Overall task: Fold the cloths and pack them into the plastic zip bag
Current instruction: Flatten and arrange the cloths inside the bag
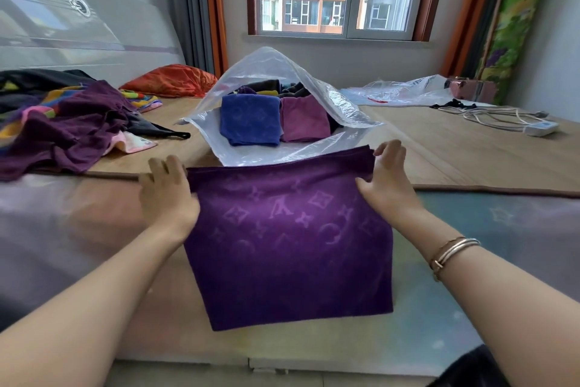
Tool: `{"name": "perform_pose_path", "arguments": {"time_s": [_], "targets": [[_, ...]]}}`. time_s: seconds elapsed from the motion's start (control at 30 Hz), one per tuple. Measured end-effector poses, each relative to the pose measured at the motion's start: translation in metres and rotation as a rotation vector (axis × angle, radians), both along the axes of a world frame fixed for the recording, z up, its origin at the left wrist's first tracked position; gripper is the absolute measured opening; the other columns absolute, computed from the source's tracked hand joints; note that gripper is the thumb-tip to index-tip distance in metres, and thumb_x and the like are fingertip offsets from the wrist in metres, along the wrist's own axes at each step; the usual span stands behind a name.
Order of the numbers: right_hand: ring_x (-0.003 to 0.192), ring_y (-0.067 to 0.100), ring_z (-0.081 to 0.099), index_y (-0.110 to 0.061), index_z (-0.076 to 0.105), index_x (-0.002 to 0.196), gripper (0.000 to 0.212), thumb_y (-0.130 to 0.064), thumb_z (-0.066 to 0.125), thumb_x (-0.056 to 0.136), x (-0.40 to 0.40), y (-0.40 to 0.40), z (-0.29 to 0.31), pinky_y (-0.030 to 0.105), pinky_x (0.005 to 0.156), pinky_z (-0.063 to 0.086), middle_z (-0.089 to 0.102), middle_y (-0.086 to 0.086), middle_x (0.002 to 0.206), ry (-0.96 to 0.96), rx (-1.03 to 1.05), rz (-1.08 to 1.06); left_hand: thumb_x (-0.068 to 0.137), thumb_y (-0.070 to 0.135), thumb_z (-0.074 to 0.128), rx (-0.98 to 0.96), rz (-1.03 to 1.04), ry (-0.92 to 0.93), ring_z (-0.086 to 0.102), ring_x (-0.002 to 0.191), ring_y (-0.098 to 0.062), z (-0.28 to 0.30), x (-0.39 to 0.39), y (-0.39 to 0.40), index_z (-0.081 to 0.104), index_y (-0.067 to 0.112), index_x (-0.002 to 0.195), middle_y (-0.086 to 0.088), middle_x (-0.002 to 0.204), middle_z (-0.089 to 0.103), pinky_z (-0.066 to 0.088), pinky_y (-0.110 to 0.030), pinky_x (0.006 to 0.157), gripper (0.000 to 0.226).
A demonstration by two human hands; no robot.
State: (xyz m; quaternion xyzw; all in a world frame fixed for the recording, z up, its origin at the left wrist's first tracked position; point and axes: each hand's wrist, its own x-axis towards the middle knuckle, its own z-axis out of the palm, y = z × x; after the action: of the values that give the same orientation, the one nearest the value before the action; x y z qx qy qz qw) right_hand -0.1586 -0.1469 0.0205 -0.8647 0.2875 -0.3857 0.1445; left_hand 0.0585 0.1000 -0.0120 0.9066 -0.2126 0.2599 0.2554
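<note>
A folded dark purple cloth (288, 239) with a faint printed pattern lies on the bed in front of me. My left hand (166, 195) grips its far left corner and my right hand (387, 179) grips its far right corner. Just beyond the cloth stands the clear plastic zip bag (276, 79), its mouth wide open toward me. Inside it lie a folded blue cloth (249, 119) and a folded pink-purple cloth (304, 118), with darker folded cloths behind them.
A heap of loose purple and multicoloured cloths (69, 123) lies at the left, with an orange pillow (169, 80) behind. At the right lie another clear plastic bag (405, 91) and a white power strip with cable (539, 127). The bed's near edge runs below the cloth.
</note>
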Motion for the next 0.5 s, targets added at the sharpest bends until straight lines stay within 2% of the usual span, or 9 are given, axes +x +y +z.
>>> {"name": "perform_pose_path", "arguments": {"time_s": [0.07,0.13,0.17,0.23,0.3,0.37,0.5], "targets": [[0.085,0.019,0.036,-0.005,0.041,0.102,0.04,-0.01,0.073,0.078,-0.009,0.008,-0.005,0.033,0.081,0.041,0.03,0.008,0.107,0.052,-0.14,-0.005,0.076,0.004,0.068,-0.109,-0.257,0.023,0.054,0.086,-0.031,0.0,-0.015,0.002,0.053,0.011,0.085,-0.01,0.091,0.056,0.044,-0.04,0.073,0.019],[0.081,0.021,0.045,-0.012,0.045,0.092,0.031,-0.017,0.073,0.08,-0.019,0.016,-0.01,0.032,0.076,0.041,0.037,0.001,0.099,0.153,-0.173,0.087,0.077,0.007,0.07,-0.065,-0.515,0.079,0.056,0.077,-0.022,-0.004,-0.031,-0.001,0.056,0.017,0.08,0.0,0.082,0.058,0.048,-0.04,0.072,0.017],[0.082,0.022,0.049,-0.015,0.045,0.088,0.028,-0.021,0.071,0.081,-0.024,0.02,-0.014,0.033,0.076,0.043,0.041,-0.001,0.094,0.226,-0.185,0.174,0.078,0.012,0.072,0.012,-0.614,0.092,0.058,0.082,-0.02,-0.008,-0.039,-0.004,0.061,0.019,0.086,0.002,0.088,0.059,0.05,-0.041,0.078,0.015],[0.084,0.022,0.052,-0.021,0.043,0.086,0.026,-0.03,0.068,0.083,-0.032,0.033,-0.023,0.034,0.075,0.043,0.046,-0.007,0.086,0.429,-0.282,0.355,0.082,0.022,0.071,0.173,-0.72,0.089,0.055,0.102,-0.021,-0.015,-0.052,-0.015,0.064,0.022,0.11,0.003,0.112,0.058,0.047,-0.041,0.092,0.029],[0.086,0.022,0.055,-0.025,0.045,0.086,0.023,-0.04,0.061,0.087,-0.039,0.048,-0.036,0.032,0.07,0.04,0.049,-0.009,0.084,0.619,-0.382,0.417,0.087,0.028,0.065,0.252,-0.735,0.077,0.046,0.121,-0.022,-0.019,-0.062,-0.026,0.055,0.025,0.13,0.004,0.132,0.048,0.04,-0.04,0.103,0.044],[0.084,0.022,0.059,-0.025,0.048,0.08,0.025,-0.047,0.053,0.092,-0.045,0.059,-0.05,0.03,0.065,0.038,0.059,-0.005,0.085,0.748,-0.295,0.356,0.091,0.033,0.059,0.303,-0.72,0.042,0.033,0.134,-0.022,-0.019,-0.069,-0.035,0.043,0.03,0.143,0.004,0.148,0.035,0.033,-0.04,0.11,0.054],[0.076,0.022,0.056,-0.019,0.046,0.068,0.035,-0.041,0.053,0.094,-0.058,0.049,-0.083,0.027,0.067,0.047,0.055,0.001,0.081,1.041,0.173,0.149,0.096,0.042,0.048,0.522,-0.717,-0.04,0.003,0.148,-0.024,-0.022,-0.082,-0.047,0.018,0.04,0.151,0.007,0.162,0.001,0.014,-0.044,0.119,0.062]]}}
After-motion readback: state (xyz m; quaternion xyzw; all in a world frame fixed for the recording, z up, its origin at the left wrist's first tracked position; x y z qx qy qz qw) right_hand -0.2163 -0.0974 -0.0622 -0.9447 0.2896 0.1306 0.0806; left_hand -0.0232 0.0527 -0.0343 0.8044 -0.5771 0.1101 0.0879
